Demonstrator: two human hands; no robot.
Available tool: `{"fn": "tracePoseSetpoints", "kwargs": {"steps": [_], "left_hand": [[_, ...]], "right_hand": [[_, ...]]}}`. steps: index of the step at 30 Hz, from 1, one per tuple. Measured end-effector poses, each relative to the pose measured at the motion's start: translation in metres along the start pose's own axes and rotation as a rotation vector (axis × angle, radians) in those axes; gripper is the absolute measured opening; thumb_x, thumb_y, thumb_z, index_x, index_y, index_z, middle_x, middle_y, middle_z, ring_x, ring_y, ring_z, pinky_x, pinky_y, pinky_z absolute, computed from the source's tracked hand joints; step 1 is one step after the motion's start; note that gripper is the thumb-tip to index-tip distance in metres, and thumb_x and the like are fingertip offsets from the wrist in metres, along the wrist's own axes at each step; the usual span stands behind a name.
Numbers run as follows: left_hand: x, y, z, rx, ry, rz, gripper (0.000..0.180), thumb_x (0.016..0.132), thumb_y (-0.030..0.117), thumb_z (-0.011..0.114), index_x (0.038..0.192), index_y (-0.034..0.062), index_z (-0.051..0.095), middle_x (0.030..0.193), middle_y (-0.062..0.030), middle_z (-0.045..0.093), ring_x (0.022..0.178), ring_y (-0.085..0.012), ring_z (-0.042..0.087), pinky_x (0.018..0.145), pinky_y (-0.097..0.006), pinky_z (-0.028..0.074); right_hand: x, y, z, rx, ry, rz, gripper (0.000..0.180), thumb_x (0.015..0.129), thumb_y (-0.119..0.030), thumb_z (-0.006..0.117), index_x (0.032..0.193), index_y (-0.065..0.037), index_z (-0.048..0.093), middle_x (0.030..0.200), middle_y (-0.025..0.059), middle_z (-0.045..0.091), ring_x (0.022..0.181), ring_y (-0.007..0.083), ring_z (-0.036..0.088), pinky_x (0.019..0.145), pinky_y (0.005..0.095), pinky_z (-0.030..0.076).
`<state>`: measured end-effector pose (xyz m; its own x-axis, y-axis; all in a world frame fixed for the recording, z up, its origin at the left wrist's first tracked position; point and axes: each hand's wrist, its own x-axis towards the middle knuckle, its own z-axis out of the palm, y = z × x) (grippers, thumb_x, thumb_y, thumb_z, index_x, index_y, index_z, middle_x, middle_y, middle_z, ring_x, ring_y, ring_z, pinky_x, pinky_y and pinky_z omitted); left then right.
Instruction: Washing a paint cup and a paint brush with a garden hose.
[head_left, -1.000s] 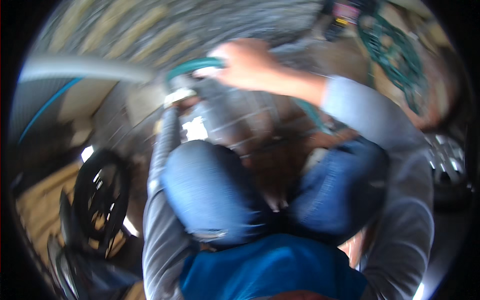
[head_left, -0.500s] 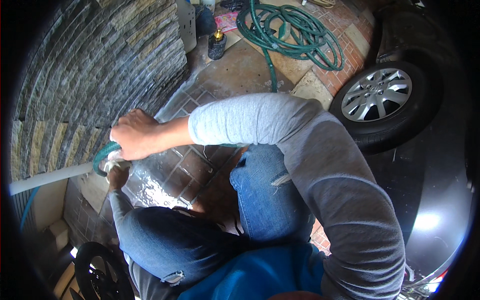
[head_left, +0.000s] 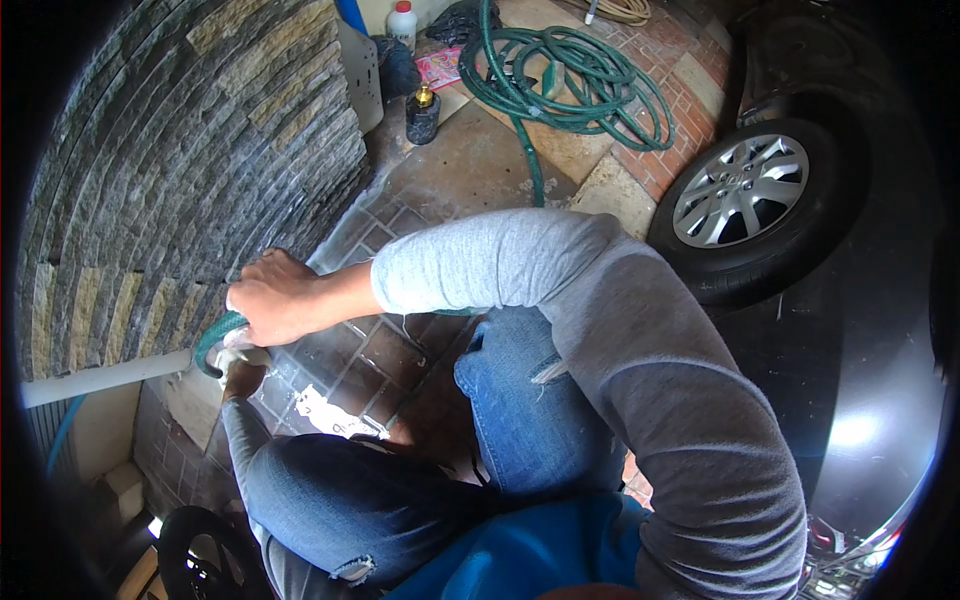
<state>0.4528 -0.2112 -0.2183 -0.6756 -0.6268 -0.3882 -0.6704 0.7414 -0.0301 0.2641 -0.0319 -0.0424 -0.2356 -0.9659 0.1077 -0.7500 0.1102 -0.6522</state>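
Landmark: stone-clad wall (head_left: 190, 190), grey with tan strips.

Item: green hose (head_left: 204, 348), bent in a short curve at the wall's lower right corner, its surface textured.

Right hand (head_left: 272, 302): beside the wall's lower right edge, clenched around the hose, back of the hand uppermost.

Left hand (head_left: 245, 380): just below the right hand, near the same corner of the wall, against a whitish item (head_left: 232, 354) of unclear kind; fingers partly hidden, so whether it grasps the item or merely touches it cannot be told.

Pipe (head_left: 110, 382): white, along the wall's lower edge.

Floor (head_left: 385, 360): tiled, wet in places, right of the wall.

Dark bottle (head_left: 423, 120): gold top, upright, near the wall's upper right end.

Hose coil (head_left: 490, 85): green, loosely looped, farther right of the wall than the dark bottle.

Wheel (head_left: 740, 190): silver spokes, black tyre, well apart from the wall, to its right.
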Motion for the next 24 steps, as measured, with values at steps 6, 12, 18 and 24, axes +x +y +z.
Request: {"fn": "tracePoseSetpoints", "kwargs": {"steps": [6, 12, 18, 24], "left_hand": [[0.007, 0.009, -0.002, -0.005, -0.01, -0.008, 0.056, 0.072, 0.048, 0.068, 0.108, 0.005, 0.066, 0.115, -0.0158, 0.064, 0.107, -0.0303, 0.061, 0.091, -0.041, 0.047], [-0.012, 0.007, -0.019, 0.019, -0.009, -0.057, 0.057, 0.071, 0.049, 0.07, 0.107, 0.0052, 0.067, 0.114, -0.0153, 0.064, 0.107, -0.03, 0.061, 0.091, -0.041, 0.048], [-0.029, -0.003, -0.012, 0.052, -0.006, -0.159, 0.059, 0.07, 0.051, 0.072, 0.107, 0.0054, 0.067, 0.114, -0.0149, 0.065, 0.106, -0.0296, 0.062, 0.09, -0.041, 0.048], [-0.008, -0.057, 0.056, 0.194, 0.326, 0.042, 0.058, 0.066, 0.044, 0.077, 0.105, 0.0035, 0.064, 0.113, -0.0221, 0.062, 0.11, -0.0328, 0.057, 0.091, -0.043, 0.046]], "right_hand": [[0.001, -0.005, 0.004, -0.042, -0.054, -0.006, 0.028, 0.074, -0.031, 0.068, 0.085, -0.006, 0.07, 0.087, 0.0208, 0.067, 0.09, 0.036, 0.063, 0.087, 0.045, 0.043], [0.001, -0.006, -0.001, 0.0, 0.032, -0.028, 0.025, 0.072, -0.03, 0.07, 0.083, -0.007, 0.07, 0.083, 0.0198, 0.067, 0.087, 0.0353, 0.064, 0.084, 0.0441, 0.044], [0.003, -0.005, -0.003, 0.02, -0.052, -0.019, 0.024, 0.07, -0.027, 0.071, 0.075, -0.004, 0.067, 0.081, 0.0182, 0.067, 0.085, 0.0326, 0.064, 0.083, 0.0424, 0.043], [0.004, -0.001, 0.011, 0.041, -0.001, -0.029, 0.025, 0.07, -0.025, 0.071, 0.081, -0.003, 0.068, 0.081, 0.0194, 0.066, 0.086, 0.0338, 0.063, 0.085, 0.0433, 0.042]]}}
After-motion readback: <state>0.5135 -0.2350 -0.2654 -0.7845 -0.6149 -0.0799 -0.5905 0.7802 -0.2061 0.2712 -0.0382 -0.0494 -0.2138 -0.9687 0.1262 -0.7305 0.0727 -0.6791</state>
